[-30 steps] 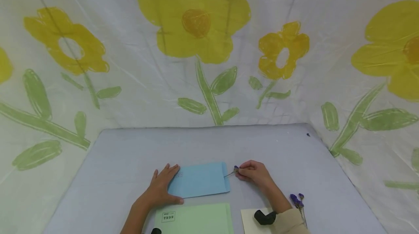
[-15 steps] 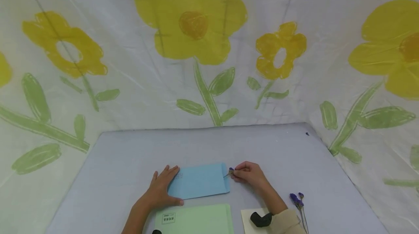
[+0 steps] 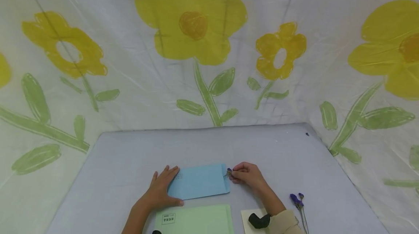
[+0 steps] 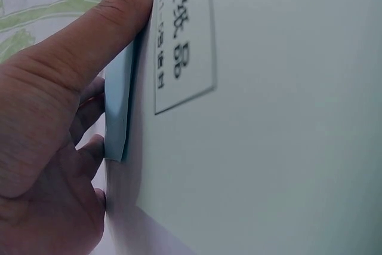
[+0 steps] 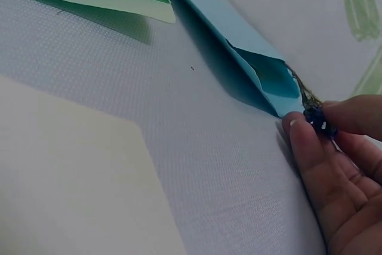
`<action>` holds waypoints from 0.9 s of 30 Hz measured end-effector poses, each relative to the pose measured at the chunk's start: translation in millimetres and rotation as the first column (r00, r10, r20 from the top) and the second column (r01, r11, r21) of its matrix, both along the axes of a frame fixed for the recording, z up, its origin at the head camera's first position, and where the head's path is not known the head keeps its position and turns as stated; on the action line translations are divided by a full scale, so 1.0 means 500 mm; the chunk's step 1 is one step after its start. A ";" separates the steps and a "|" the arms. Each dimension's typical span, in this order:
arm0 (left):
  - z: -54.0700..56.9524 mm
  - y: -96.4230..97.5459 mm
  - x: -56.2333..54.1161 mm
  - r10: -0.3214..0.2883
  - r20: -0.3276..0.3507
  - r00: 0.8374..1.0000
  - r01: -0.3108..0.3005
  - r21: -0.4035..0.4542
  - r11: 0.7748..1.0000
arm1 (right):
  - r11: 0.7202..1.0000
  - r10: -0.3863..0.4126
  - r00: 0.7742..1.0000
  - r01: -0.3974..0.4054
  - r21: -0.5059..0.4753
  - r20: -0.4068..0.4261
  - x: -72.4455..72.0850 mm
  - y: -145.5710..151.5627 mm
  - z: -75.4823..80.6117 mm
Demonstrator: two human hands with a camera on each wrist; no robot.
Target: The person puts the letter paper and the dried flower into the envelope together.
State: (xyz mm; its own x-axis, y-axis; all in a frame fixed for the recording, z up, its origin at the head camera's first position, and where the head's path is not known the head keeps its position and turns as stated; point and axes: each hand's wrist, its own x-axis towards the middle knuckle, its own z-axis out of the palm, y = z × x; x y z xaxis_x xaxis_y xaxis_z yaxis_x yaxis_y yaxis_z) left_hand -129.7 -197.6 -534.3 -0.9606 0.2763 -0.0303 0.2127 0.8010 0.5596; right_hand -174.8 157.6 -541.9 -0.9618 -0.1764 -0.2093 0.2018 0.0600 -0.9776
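A light blue envelope (image 3: 199, 182) lies lengthwise across the table. Its left end is under my left hand (image 3: 160, 189), with fingers and thumb spread flat along that edge. At the right end, my right hand (image 3: 249, 176) pinches a small dried purple flower (image 3: 229, 172) by its head between thumb and fingers. In the right wrist view the envelope's mouth (image 5: 271, 79) gapes a little, and the flower's stem (image 5: 301, 85) runs in at the far side of it. The lower stem is hidden inside. In the left wrist view my thumb (image 4: 89, 40) lies beside the printed green envelope (image 4: 268, 135).
Nearest me, the pale green envelope (image 3: 196, 221) lies just below the blue one. A cream envelope (image 3: 247, 217) is partly under my right forearm. Several more dried purple flowers (image 3: 297, 201) lie at the right. A dark speck (image 3: 307, 134) sits near the far right corner.
My right hand has moved left with the flower, and more of the stem has gone into the blue envelope. The left hand has stayed in place.
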 end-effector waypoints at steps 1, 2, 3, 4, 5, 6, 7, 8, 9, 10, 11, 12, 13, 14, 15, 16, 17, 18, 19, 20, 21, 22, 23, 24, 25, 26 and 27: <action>0.001 0.000 0.000 -0.002 0.000 1.000 0.002 0.003 1.000 | 1.000 -0.001 1.000 0.001 0.009 -0.001 0.000 -0.001 -0.001; 0.001 0.000 0.001 -0.003 -0.001 1.000 0.003 0.006 1.000 | 1.000 -0.002 1.000 0.002 0.019 -0.002 -0.001 -0.001 -0.001; 0.001 0.000 0.001 -0.004 -0.001 1.000 0.004 0.009 1.000 | 1.000 -0.004 1.000 0.004 0.028 0.000 -0.001 -0.003 -0.001; 0.002 0.000 0.002 -0.004 -0.001 1.000 0.004 0.010 1.000 | 0.999 -0.004 1.000 0.004 0.036 0.002 -0.001 -0.004 -0.001; 0.002 0.000 0.002 -0.004 -0.001 1.000 0.004 0.011 1.000 | 0.999 -0.002 1.000 0.001 0.044 0.004 -0.001 -0.005 -0.001; 0.003 0.000 0.002 -0.004 0.000 1.000 0.004 0.011 1.000 | 0.999 0.001 1.000 -0.001 0.050 0.005 -0.001 -0.006 -0.001; 0.003 0.000 0.002 -0.004 0.002 1.000 0.004 0.010 1.000 | 0.998 0.006 1.000 -0.006 0.055 0.003 -0.001 -0.006 -0.001; 0.003 0.000 0.003 -0.003 0.002 1.000 0.003 0.010 1.000 | 0.998 0.011 1.000 -0.011 0.058 0.004 0.000 -0.007 0.002; 0.003 0.000 0.003 -0.003 0.002 1.000 0.003 0.009 1.000 | 0.998 0.016 1.000 -0.017 0.061 0.003 0.001 -0.008 0.003; 0.002 0.000 0.003 -0.003 0.002 1.000 0.003 0.008 1.000 | 0.998 0.022 1.000 -0.022 0.063 0.001 0.003 -0.009 0.005; 0.002 0.000 0.003 -0.003 0.002 1.000 0.003 0.007 1.000 | 0.997 0.027 1.000 -0.027 0.068 -0.004 0.004 -0.009 0.006; 0.002 0.001 0.003 -0.004 0.002 1.000 0.004 0.006 1.000 | 0.997 0.031 0.999 -0.031 0.071 -0.008 0.005 -0.009 0.008; 0.002 0.001 0.003 -0.003 0.002 1.000 0.003 0.007 1.000 | 0.997 0.034 0.999 -0.033 0.073 -0.011 0.006 -0.009 0.009; 0.001 0.001 0.004 -0.003 0.000 1.000 0.003 0.008 1.000 | 0.996 0.036 0.999 -0.035 0.076 -0.012 0.007 -0.010 0.010; 0.001 0.001 0.003 -0.002 0.002 1.000 0.002 0.006 1.000 | 0.996 0.038 0.999 -0.036 0.078 -0.015 0.008 -0.010 0.011; 0.001 0.001 0.003 -0.001 0.002 1.000 0.001 0.004 1.000 | 0.996 0.038 0.999 -0.037 0.080 -0.017 0.009 -0.010 0.012; 0.001 0.001 0.003 -0.001 0.003 1.000 0.001 0.001 1.000 | 0.996 0.038 0.999 -0.036 0.082 -0.019 0.009 -0.010 0.012; 0.000 0.001 0.003 -0.001 0.002 1.000 0.001 -0.002 1.000 | 0.996 0.036 0.999 -0.034 0.082 -0.020 0.009 -0.011 0.012; 0.000 0.000 0.003 -0.001 0.003 1.000 0.001 -0.002 1.000 | 0.996 0.033 0.999 -0.031 0.083 -0.021 0.009 -0.011 0.012; 0.000 0.000 0.002 -0.003 -0.002 1.000 0.003 0.000 1.000 | 0.996 0.031 0.999 -0.029 0.084 -0.022 0.009 -0.011 0.013; 0.000 0.000 0.002 -0.004 -0.001 1.000 0.004 -0.002 1.000 | 0.996 0.028 0.999 -0.026 0.085 -0.022 0.009 -0.011 0.012; 0.000 -0.001 0.002 -0.005 -0.003 1.000 0.005 -0.003 1.000 | 0.996 0.027 0.999 -0.025 0.088 -0.023 0.008 -0.012 0.012; -0.001 -0.001 0.002 -0.006 -0.003 1.000 0.006 -0.005 1.000 | 0.996 0.025 0.999 -0.023 0.091 -0.023 0.008 -0.012 0.012; -0.001 -0.001 0.002 -0.007 -0.004 1.000 0.006 -0.008 1.000 | 0.995 0.026 0.999 -0.023 0.094 -0.022 0.007 -0.013 0.011; -0.001 -0.001 0.002 -0.006 -0.004 1.000 0.006 -0.010 1.000 | 0.995 0.027 0.999 -0.024 0.099 -0.022 0.007 -0.014 0.011; -0.001 -0.001 0.002 -0.008 -0.007 1.000 0.008 -0.011 1.000 | 0.994 0.027 0.999 -0.025 0.105 -0.021 0.006 -0.015 0.011; 0.000 -0.002 0.001 -0.007 -0.003 1.000 0.007 -0.017 1.000 | 0.994 0.029 0.999 -0.027 0.110 -0.022 0.006 -0.015 0.011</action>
State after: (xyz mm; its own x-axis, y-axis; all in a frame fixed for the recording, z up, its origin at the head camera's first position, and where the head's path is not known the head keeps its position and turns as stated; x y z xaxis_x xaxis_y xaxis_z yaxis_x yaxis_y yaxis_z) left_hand -129.2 -198.4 -534.4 -0.9586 0.2828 -0.0325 0.2201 0.8086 0.5456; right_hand -171.6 150.0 -536.5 -0.9616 -0.1804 -0.2067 0.1760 0.1726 -0.9691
